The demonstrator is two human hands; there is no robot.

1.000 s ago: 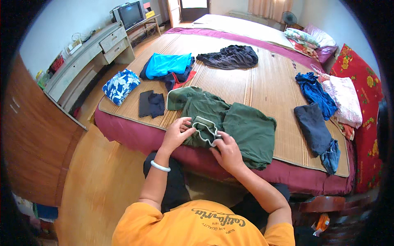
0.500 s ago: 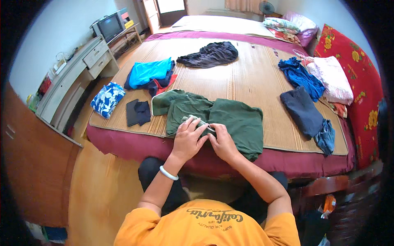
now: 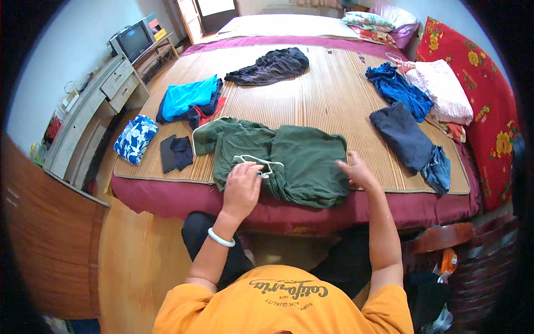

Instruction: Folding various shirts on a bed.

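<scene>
A dark green garment (image 3: pixel 311 158), folded over, lies at the near edge of the bed, with a white drawstring (image 3: pixel 273 163) looped across it. My left hand (image 3: pixel 242 186) rests on the cloth beside the drawstring, its fingers stretched out. At the garment's right side is my right hand (image 3: pixel 359 171), thumb and fingers apart; whether its lower fingers touch the cloth is hard to tell. A lighter green part with a pale edge (image 3: pixel 207 135) sticks out at the garment's left end.
A woven mat (image 3: pixel 328 94) covers the bed. Left of the garment are a blue floral folded cloth (image 3: pixel 135 139), small black pieces (image 3: pixel 177 153) and bright blue clothing (image 3: pixel 190 96). A dark garment (image 3: pixel 272 65) lies farther back. Navy clothing (image 3: pixel 401 136) is on the right.
My hands have come apart: the right moved to the garment's right edge, the left slightly left and down. The drawstring, bunched under the fingers before, now lies loose on the cloth.
</scene>
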